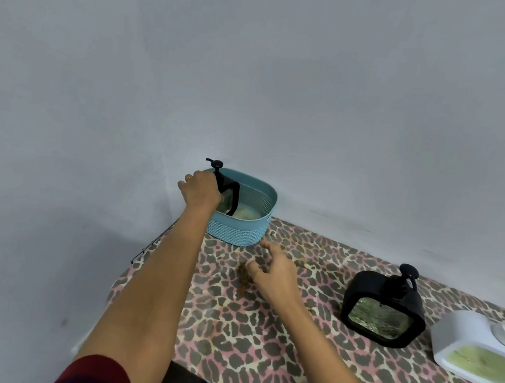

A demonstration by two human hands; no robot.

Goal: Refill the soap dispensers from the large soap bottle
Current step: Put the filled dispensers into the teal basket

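Observation:
My left hand (200, 189) grips a black square soap dispenser (228, 192) with a pump top, holding it upright inside a light blue basket (245, 232) at the table's far left corner. My right hand (272, 271) hovers over the table in front of the basket, fingers loosely spread, holding nothing. A second black dispenser (385, 308) with a pump stands on the table to the right. At the right edge lies a white dispenser (478, 346) with greenish soap showing through its window. No large soap bottle is in view.
The table (257, 336) wears a leopard-print cover in pink and grey. A small brownish smear (243, 278) marks the cloth under my right hand. Pale walls close in behind and at the left. Something pale lies in the basket's bottom.

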